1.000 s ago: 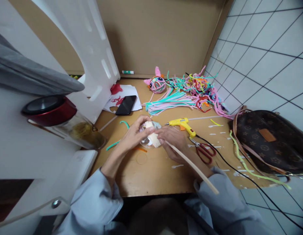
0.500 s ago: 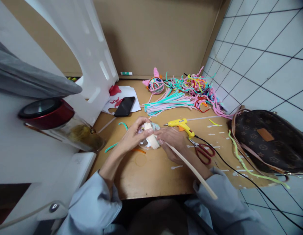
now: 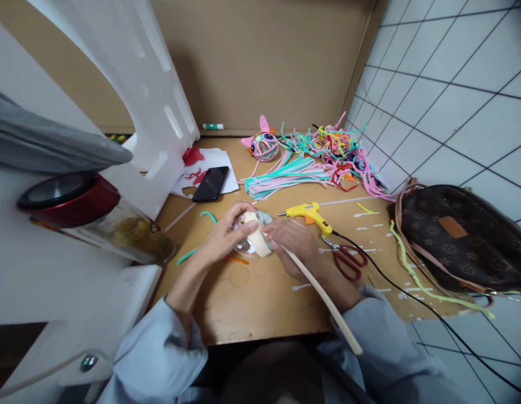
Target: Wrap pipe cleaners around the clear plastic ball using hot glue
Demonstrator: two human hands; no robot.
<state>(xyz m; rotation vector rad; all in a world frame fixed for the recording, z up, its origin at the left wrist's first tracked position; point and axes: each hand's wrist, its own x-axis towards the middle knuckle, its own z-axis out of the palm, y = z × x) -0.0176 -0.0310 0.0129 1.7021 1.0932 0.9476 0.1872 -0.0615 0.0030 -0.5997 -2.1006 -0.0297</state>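
My left hand (image 3: 231,231) is wrapped round the left side of a clear round ball (image 3: 252,247), its thumb pressing on top. A band of cream pipe cleaner rows (image 3: 258,241) lies across the ball. The long free end of the cream pipe cleaner (image 3: 323,294) trails toward me over my right forearm. My right hand (image 3: 294,244) is closed on this pipe cleaner at the ball's right side; its fingertips are partly hidden. Just beyond my right hand lies a yellow glue gun (image 3: 306,212), with red-handled scissors (image 3: 348,261) nearby.
A decorated ball with pink ears (image 3: 264,146), bundled pipe cleaners (image 3: 289,177) and a tangled heap (image 3: 331,146) are at the back. A phone (image 3: 211,184) lies on paper. A glass bottle (image 3: 134,230) stands left, a brown bag (image 3: 466,235) right. The glue gun's black cord (image 3: 395,286) crosses the table's right side.
The whole view has shifted slightly. Both hands keep their hold on the ball and pipe cleaner; the free end's tip has swung a little toward me and left.
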